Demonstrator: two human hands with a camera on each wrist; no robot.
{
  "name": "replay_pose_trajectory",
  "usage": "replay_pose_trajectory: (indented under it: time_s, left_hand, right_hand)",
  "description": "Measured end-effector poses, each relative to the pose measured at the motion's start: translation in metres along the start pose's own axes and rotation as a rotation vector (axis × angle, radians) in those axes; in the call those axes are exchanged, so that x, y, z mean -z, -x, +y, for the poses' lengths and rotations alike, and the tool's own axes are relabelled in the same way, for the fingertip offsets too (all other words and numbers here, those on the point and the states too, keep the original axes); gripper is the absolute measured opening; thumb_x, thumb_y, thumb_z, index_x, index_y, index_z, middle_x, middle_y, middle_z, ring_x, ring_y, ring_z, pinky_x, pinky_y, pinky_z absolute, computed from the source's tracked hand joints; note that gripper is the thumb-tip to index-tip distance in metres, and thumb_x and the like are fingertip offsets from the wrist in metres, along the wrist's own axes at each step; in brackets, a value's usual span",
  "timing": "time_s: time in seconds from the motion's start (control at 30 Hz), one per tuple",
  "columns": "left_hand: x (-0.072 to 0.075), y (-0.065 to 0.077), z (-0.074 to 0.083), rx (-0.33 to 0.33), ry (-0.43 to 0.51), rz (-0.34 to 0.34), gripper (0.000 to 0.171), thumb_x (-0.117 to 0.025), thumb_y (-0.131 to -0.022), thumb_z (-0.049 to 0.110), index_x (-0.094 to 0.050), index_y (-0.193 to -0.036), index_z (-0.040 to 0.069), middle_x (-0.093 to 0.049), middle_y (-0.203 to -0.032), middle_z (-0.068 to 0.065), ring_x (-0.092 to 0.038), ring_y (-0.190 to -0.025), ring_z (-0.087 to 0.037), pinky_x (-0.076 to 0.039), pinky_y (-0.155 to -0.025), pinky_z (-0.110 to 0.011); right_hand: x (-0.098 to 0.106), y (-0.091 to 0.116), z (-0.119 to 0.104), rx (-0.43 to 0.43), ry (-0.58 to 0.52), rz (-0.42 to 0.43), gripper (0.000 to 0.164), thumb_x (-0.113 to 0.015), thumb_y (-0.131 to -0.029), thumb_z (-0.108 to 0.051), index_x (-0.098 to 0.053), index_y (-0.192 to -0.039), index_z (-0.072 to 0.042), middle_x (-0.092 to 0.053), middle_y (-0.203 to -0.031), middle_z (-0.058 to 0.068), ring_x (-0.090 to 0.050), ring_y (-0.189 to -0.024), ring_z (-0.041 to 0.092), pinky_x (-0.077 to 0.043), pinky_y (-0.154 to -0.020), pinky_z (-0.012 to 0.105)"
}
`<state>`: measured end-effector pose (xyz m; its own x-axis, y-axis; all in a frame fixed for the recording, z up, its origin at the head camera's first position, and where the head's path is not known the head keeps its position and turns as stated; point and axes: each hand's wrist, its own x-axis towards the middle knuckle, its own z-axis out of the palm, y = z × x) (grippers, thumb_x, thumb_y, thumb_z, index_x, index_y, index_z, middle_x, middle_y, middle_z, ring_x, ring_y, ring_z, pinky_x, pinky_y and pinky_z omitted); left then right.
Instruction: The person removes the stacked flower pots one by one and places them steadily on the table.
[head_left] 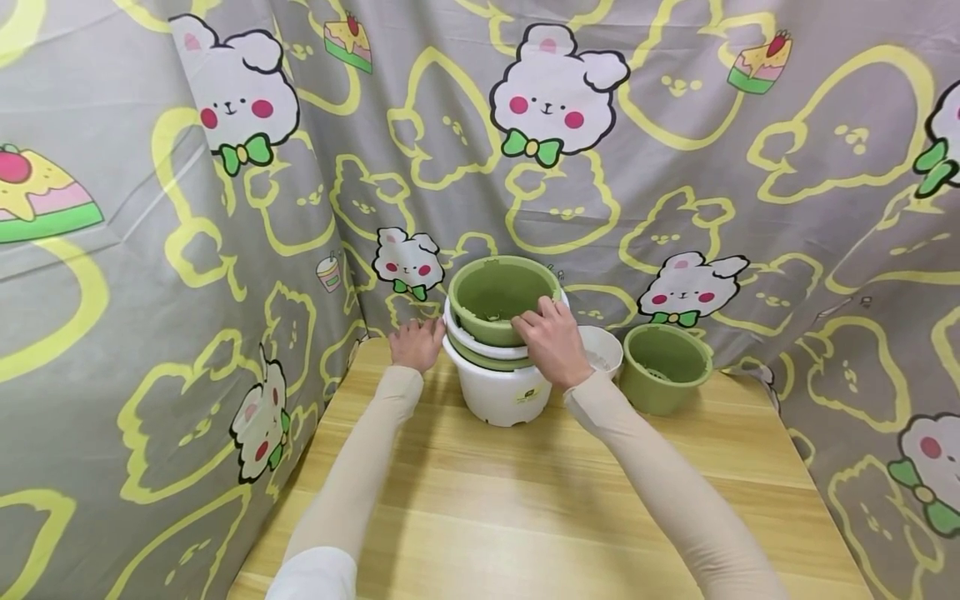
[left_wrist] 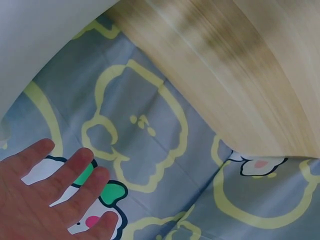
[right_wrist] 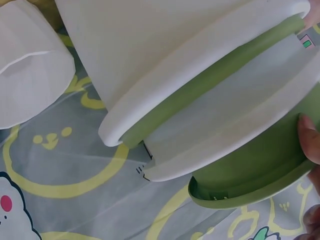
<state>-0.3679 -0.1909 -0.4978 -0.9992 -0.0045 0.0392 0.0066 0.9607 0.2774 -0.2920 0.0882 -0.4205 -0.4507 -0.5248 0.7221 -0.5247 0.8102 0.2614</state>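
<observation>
In the head view several plastic flowerpots stand nested in a stack, green and white by turns. A white pot (head_left: 502, 398) with a small yellow label forms the base, and a green pot (head_left: 480, 327) sits uppermost. My right hand (head_left: 553, 337) pinches that top pot's rim at the near right. The right wrist view shows the thumb (right_wrist: 310, 142) against the green wall (right_wrist: 250, 172), above a white rim (right_wrist: 220, 150). At the stack's left side is my left hand (head_left: 417, 343), its fingers (left_wrist: 80, 175) spread and extended, holding nothing. Whether it touches the stack I cannot tell.
Right of the stack stand a small white pot (head_left: 602, 350), partly hidden by my right hand, and a separate green pot (head_left: 666, 371). All rest near the back of a wooden table (head_left: 510, 500). A patterned curtain (head_left: 450, 192) hangs behind and at both sides.
</observation>
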Motion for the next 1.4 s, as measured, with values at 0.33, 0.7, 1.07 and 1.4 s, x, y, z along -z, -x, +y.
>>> replay_pose_trajectory:
  time_s: [0.33,0.7,1.07,1.4]
  left_hand:
    - [0.0,-0.001,0.0,-0.014,-0.028,0.012,0.077,-0.002,-0.106,0.06,-0.047,-0.156,0.021,-0.049,-0.156,-0.022,-0.046,-0.142,-0.048,-0.034,-0.115,-0.068]
    - [0.001,-0.002,0.0,-0.012,-0.05,0.006,0.078,-0.002,-0.106,0.06,-0.047,-0.155,0.019,-0.049,-0.155,-0.023,-0.045,-0.142,-0.047,-0.034,-0.114,-0.068]
    - [-0.001,-0.001,-0.001,-0.009,-0.042,0.02,0.079,-0.004,-0.106,0.061,-0.049,-0.154,0.017,-0.05,-0.154,-0.023,-0.046,-0.141,-0.047,-0.035,-0.113,-0.068]
    - [-0.001,-0.002,-0.001,-0.008,-0.025,0.033,0.079,-0.004,-0.106,0.061,-0.048,-0.155,0.019,-0.049,-0.155,-0.023,-0.046,-0.141,-0.048,-0.033,-0.115,-0.068]
  right_hand:
    - [0.011,-0.003,0.008,-0.002,0.031,0.087,0.022,-0.06,-0.096,-0.003,-0.08,-0.096,-0.012,-0.079,-0.087,0.0,-0.051,-0.077,0.027,-0.036,-0.07,0.039]
    - [0.033,-0.006,0.019,-0.004,0.051,0.131,0.026,-0.057,-0.095,0.002,-0.078,-0.1,-0.012,-0.078,-0.089,0.0,-0.051,-0.077,0.027,-0.037,-0.07,0.041]
    - [0.056,-0.012,0.025,0.014,0.046,0.215,0.021,-0.058,-0.101,-0.003,-0.077,-0.097,-0.01,-0.078,-0.09,0.002,-0.048,-0.074,0.027,-0.033,-0.066,0.04]
    - [0.08,-0.011,0.04,-0.029,0.014,0.303,0.014,-0.065,-0.1,-0.013,-0.077,-0.094,-0.009,-0.077,-0.087,0.004,-0.045,-0.073,0.029,-0.033,-0.067,0.042]
